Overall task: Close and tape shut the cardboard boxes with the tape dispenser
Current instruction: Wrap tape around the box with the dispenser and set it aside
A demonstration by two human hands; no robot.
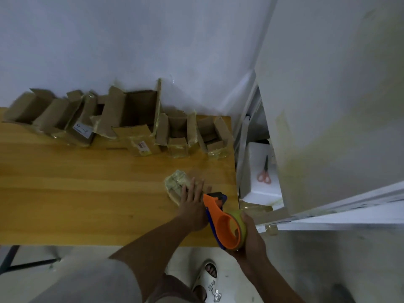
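One view only, from the head camera, looking down on a wooden tabletop [87, 193] set against a white wall. Near its right edge lies a small box [176, 184], closed and already wrapped in yellowish tape. Left hand [193, 204] lies flat on this box with fingers straight and spread, pressing down on its top. Right hand [249, 235] grips the orange and blue tape dispenser [223, 219], fingers curled round the tape roll at the near end. Dispenser's front end sits just beside the left hand, at the near right side of the box; contact with the box cannot be confirmed.

Along the far edge of the tabletop stands a row of open boxes [135, 114], flaps raised, several bearing old tape and paper labels. Beyond the right edge, lower down, red-handled scissors [264, 171] rest on a white foam block [260, 162]. At the bottom, one foot in a white slipper [208, 278] stands on the pale floor.
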